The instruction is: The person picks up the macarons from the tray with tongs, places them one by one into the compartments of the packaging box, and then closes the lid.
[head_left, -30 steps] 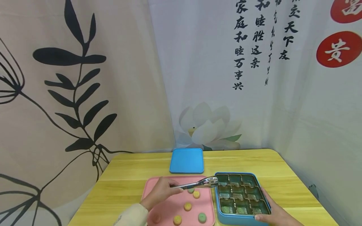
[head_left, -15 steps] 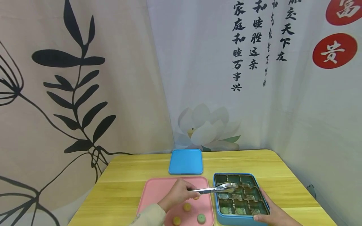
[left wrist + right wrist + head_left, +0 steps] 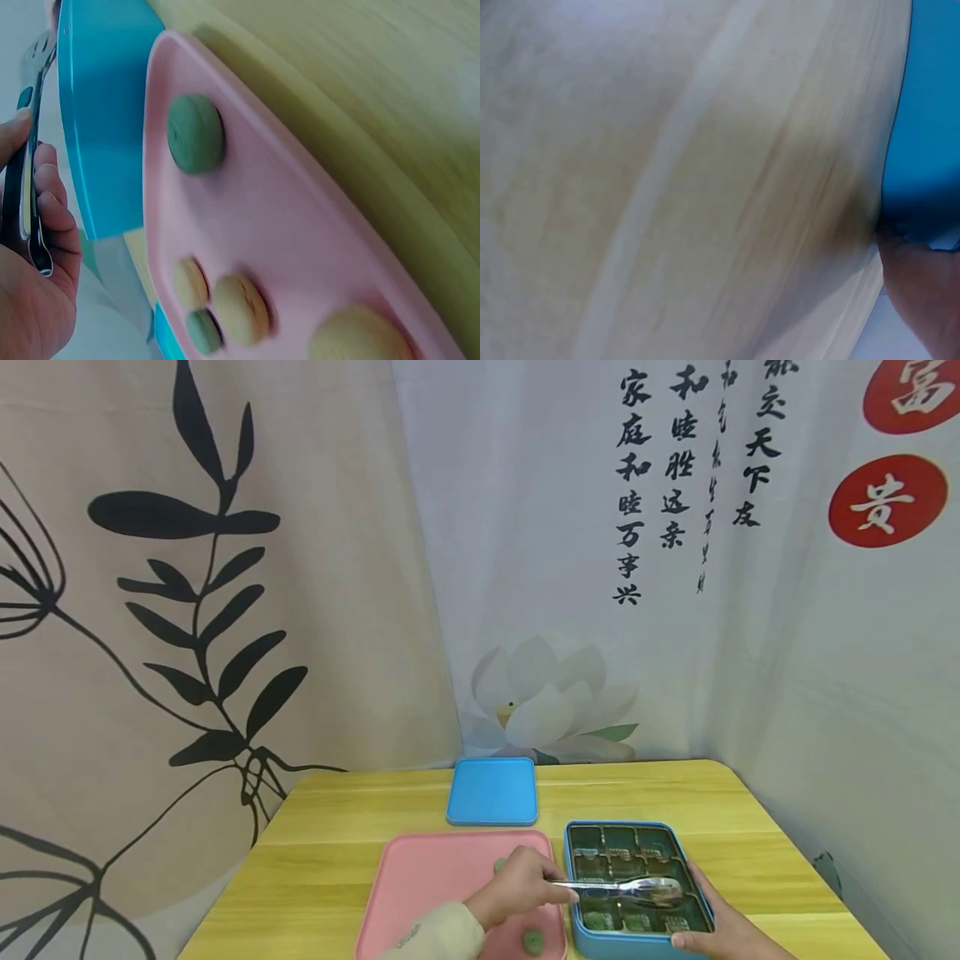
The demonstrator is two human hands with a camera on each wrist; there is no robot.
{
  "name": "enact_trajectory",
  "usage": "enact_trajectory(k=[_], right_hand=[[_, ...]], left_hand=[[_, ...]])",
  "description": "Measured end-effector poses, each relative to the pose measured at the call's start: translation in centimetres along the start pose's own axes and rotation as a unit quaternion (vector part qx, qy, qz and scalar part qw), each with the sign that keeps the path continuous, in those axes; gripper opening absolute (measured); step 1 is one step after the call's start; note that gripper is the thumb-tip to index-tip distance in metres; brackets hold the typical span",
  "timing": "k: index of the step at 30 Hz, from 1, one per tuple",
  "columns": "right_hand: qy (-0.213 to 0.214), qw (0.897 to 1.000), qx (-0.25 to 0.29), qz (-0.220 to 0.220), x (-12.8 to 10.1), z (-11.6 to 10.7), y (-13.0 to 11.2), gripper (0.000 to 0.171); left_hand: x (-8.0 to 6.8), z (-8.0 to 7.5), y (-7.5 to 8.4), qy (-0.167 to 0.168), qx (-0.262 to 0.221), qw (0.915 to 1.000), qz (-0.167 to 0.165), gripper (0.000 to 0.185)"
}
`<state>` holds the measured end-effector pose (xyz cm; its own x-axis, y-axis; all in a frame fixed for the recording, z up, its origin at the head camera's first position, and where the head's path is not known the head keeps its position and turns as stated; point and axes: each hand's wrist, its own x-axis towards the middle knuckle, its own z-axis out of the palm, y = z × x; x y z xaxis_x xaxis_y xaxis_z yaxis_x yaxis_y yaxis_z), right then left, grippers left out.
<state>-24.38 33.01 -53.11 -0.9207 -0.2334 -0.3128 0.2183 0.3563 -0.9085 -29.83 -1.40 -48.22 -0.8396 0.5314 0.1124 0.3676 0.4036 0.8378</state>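
Currently left hand [image 3: 522,883] grips tongs [image 3: 637,887] pointing to 3 o'clock over the box [image 3: 637,947]; gentle lowering seems best while right hand [image 3: 722,928] grips the 4 o'clock corner.

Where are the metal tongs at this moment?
In the head view, the tongs are lower right of centre in the left grip, their tips over the blue compartment box, which sits just right of the pink tray.

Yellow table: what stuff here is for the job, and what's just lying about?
Seems part of the job:
metal tongs, in the left hand
blue box, held by the right hand
pink tray
green treats and yellow treats

Seems just there:
flat blue square, perhaps a lid
printed curtain, hanging behind
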Motion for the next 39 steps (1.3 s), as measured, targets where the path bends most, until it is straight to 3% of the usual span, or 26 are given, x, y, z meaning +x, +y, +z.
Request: enact_trajectory(k=[6,14,21,28,30,35,39], right_hand=[[-0.003,1.000,0.003,0.002,0.3,-0.2,0.2,0.106],[0.002,0.999,0.032,0.004,2.7,-1.5,3.9,0.111],[-0.006,1.000,0.017,-0.008,0.3,-0.1,0.4,0.106],[-0.025,0.998,0.048,-0.020,0.2,-0.3,0.6,0.106],[-0.018,0.999,0.034,-0.016,-0.5,0.1,-0.5,0.106],[-0.022,1.000,0.012,-0.013,-0.2,-0.2,-0.2,0.106],[-0.019,1.000,0.004,-0.012,0.0,-0.4,0.2,0.107]], left_hand=[[0.4,0.9,0.5,-0.003,0.014,0.9998,-0.012,0.014],[0.4,1.3,0.8,-0.010,0.014,0.9989,-0.043,0.014],[0.3,1.2,1.1,-0.006,0.003,0.9983,-0.057,0.015],[0.1,0.2,0.7,0.000,-0.010,0.9988,-0.048,0.014],[-0.1,-0.1,0.6,0.005,-0.017,0.9988,-0.046,0.013],[-0.4,-1.4,-0.1,0.015,-0.020,0.9994,-0.022,0.011],[-0.5,-2.7,-0.8,0.016,-0.010,0.9995,-0.023,0.010]])
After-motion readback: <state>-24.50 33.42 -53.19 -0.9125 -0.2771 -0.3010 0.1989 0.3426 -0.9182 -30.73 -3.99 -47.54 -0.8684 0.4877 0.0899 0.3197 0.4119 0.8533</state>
